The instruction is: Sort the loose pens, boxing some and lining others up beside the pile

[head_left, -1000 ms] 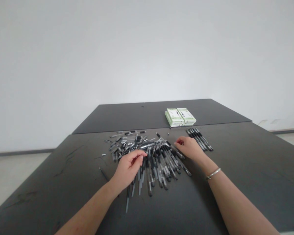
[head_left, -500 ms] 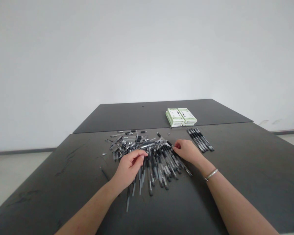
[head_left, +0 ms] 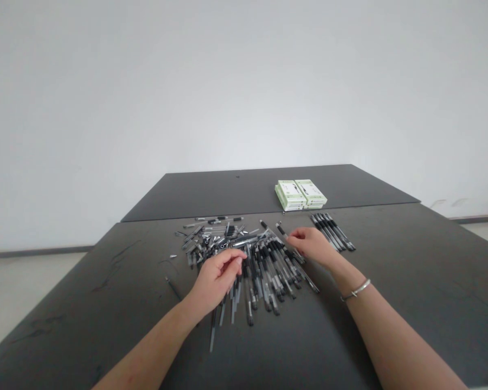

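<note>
Head view: light fingers over the loose pens

Your left hand (head_left: 215, 279) sits curled over the near side of the heap of clear-barrelled pens (head_left: 264, 281), its fingertips drawn toward the thumb. Your right hand (head_left: 313, 246) lies at the heap's right edge with its fingers loosely bent, and a black-ended pen (head_left: 280, 229) lies just beside the fingertips. Neither hand shows a clear hold: the fingers hide anything that might lie between them, so you cannot tell a grip from a loose curl.

The pens cross one another and mostly point toward you. Beyond your left hand lies a tangle of smaller pen parts (head_left: 207, 238), and a lone dark pen (head_left: 173, 288) rests well apart on the left. To the right, a tidy row of black-gripped pens (head_left: 332, 232) lies side by side, with two green-and-white boxes (head_left: 301, 195) farther off on the far tabletop (head_left: 228, 195).

Because the barrels overlap, pinch one pen at mid-barrel between thumb and fingertip and lift it straight up; dragging would disturb its neighbours. Keep your wrist high too, since the silver bangle (head_left: 355, 290) could catch pen ends along the heap's edge.
</note>
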